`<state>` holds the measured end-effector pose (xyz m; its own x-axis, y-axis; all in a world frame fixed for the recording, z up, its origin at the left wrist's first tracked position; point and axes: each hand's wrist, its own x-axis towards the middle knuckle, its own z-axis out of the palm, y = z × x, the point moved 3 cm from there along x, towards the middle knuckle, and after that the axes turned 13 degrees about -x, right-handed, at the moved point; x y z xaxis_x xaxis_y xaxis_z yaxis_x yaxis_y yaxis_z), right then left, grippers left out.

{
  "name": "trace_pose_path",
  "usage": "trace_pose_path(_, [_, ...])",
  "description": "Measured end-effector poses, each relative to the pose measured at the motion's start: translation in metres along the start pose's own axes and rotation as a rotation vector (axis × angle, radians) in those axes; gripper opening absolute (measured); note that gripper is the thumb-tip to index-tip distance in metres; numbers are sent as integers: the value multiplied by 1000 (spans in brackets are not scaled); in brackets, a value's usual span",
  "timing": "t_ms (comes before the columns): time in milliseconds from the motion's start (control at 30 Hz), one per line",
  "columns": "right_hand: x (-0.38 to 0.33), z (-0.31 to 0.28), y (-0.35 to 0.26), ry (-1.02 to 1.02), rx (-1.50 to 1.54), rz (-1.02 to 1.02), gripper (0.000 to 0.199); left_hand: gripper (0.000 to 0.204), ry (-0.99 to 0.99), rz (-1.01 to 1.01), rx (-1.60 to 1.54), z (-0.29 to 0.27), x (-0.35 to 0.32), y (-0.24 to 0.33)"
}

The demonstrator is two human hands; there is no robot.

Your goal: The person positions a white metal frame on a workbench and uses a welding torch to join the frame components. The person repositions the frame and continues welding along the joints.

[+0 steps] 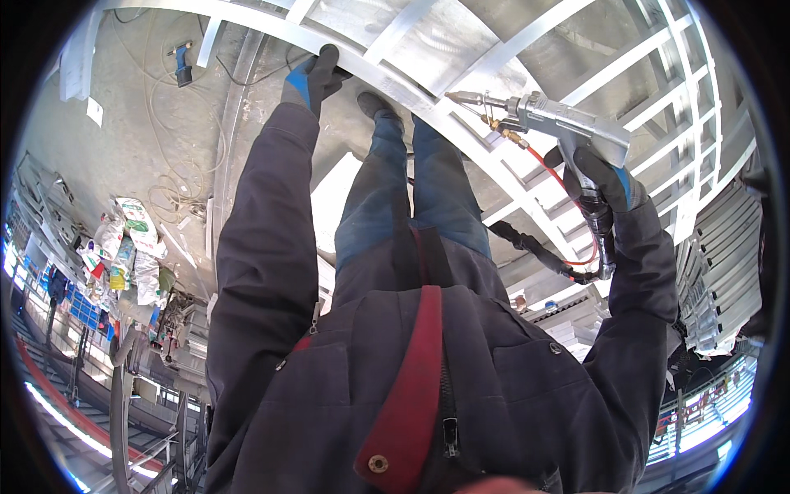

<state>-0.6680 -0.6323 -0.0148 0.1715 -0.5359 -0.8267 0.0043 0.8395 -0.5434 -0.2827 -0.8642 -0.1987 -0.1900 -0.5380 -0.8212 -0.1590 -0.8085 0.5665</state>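
- Workshop with a grey concrete floor (132, 82), bent around the rim by the fisheye, with railings and bright openings low on both sides.
- Right hand (605, 177), gloved, is closed around the handle of a grey metal gun-shaped tool (576, 128). The tool sits over the right part of the frame, pointed nozzle facing left. Can't tell if the tip touches metal.
- Left hand (317, 81), also gloved, is at the outer rail of the big silvery frame (387, 81). Can't tell if it's pinching the rail or just resting there.
- A red hose (539, 156) loops under the tool, and a thick black cable (535, 247) runs left from near its grip, so that side is a bit tangled.
- Edges: the curved rail passes just in front of the legs, with open gaps between the crossbars. Floor stretches off left, with thin hoses (177, 185) and a blue hand tool (183, 66) lying on it.
- Containers: a heap of plastic bags (136, 226) on the left, contents unclear. Some have green print, too small to make out.
- Far right: stacked metal profiles (712, 280).
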Motion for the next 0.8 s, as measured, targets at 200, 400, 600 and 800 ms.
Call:
trace_pose_path(200, [6, 2, 22, -11, -21, 2, 50, 68, 17, 32, -46, 5, -7, 1])
trace_pose_path(400, [14, 3, 33, -45, -38, -3, 48, 80, -11, 31, -38, 12, -15, 5])
trace_pose_path(600, [15, 0, 36, -67, -37, -1, 46, 84, 11, 21, -56, 13, -16, 5])
trace_pose_path(800, [18, -1, 36, -72, -53, -7, 44, 71, 40, 31, -88, 14, -16, 3])
